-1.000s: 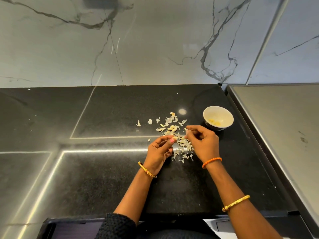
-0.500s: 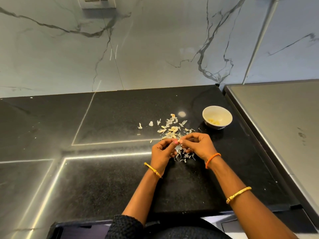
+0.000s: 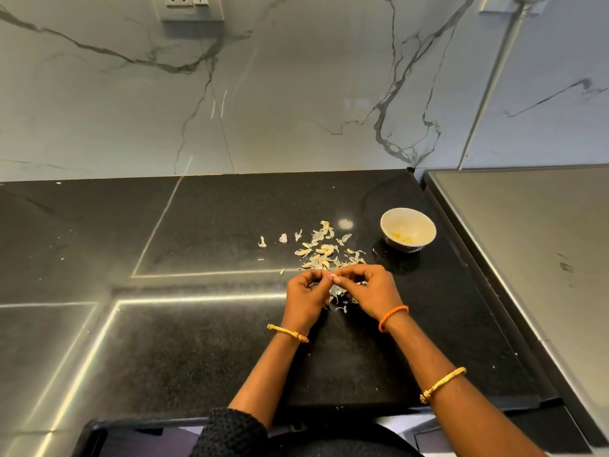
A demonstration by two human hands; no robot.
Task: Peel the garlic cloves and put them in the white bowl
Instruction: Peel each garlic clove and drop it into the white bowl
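I see a small pale garlic clove just right of the frame's centre, pinched between both hands above the black desk. Only a sliver of it shows between the fingertips, so I cannot tell how much skin remains on it. The left hand has its fingers curled in, thumb and forefinger closed on the clove's left side; the right hand mirrors it, fingers bent and tips closed on the right side. Both hands meet at the clove.

Just above the hands lies a loose pile of garlic cloves and skins, a few yellowish cloves among many papery white flakes; I cannot count them exactly. More skins lie under the hands. One white bowl stands on the desk at centre right, apart from the pile, with a few yellowish peeled pieces in its bottom. I count three bangles: one on the left wrist, two on the right arm.
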